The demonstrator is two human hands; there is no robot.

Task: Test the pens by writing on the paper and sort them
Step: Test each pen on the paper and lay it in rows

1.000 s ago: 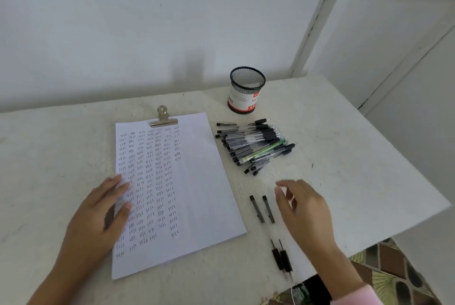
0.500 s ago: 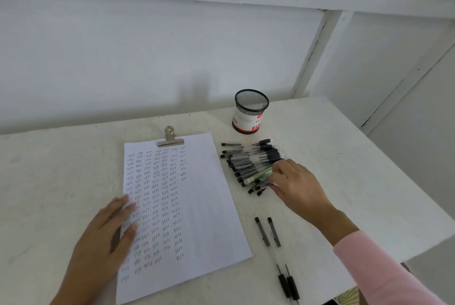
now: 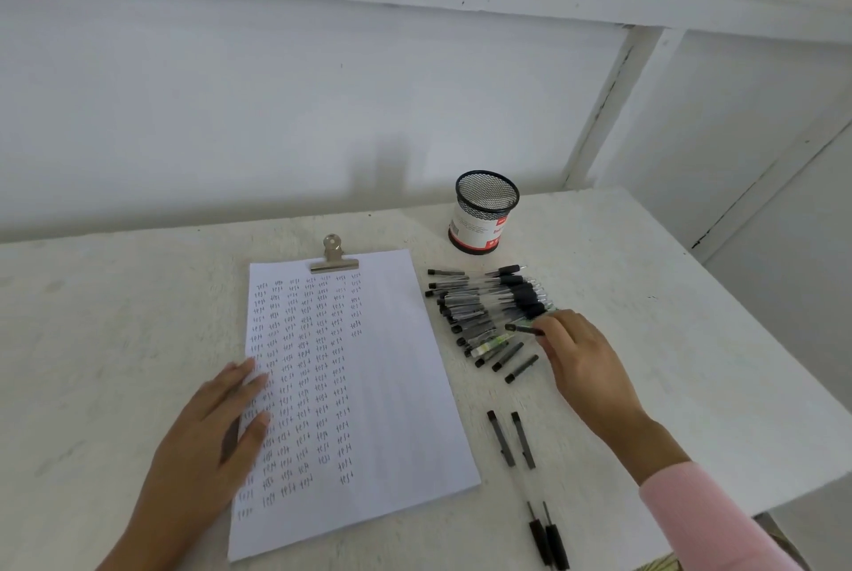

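A white sheet of paper [image 3: 396,386], clipped at its top and filled with rows of small handwritten marks, lies in the middle of the table. My left hand [image 3: 207,437] rests flat on its left edge, fingers apart. To the right lies a pile of black-capped pens [image 3: 484,307]. My right hand [image 3: 581,363] is at the pile's near right corner, fingers pinched on one black pen [image 3: 523,329] lifted slightly off the pile. Two more pens [image 3: 511,439] lie side by side nearer to me, right of the paper.
A black mesh pen cup [image 3: 484,211] with a white and red label stands behind the pile. A metal clip [image 3: 334,257] holds the paper's top. The white table [image 3: 691,340] ends at the right and front right; a white wall stands close behind.
My right hand reached from beside the two near pens up to the pile and closed on one pen. The camera tilted upward. My left hand stayed on the paper.
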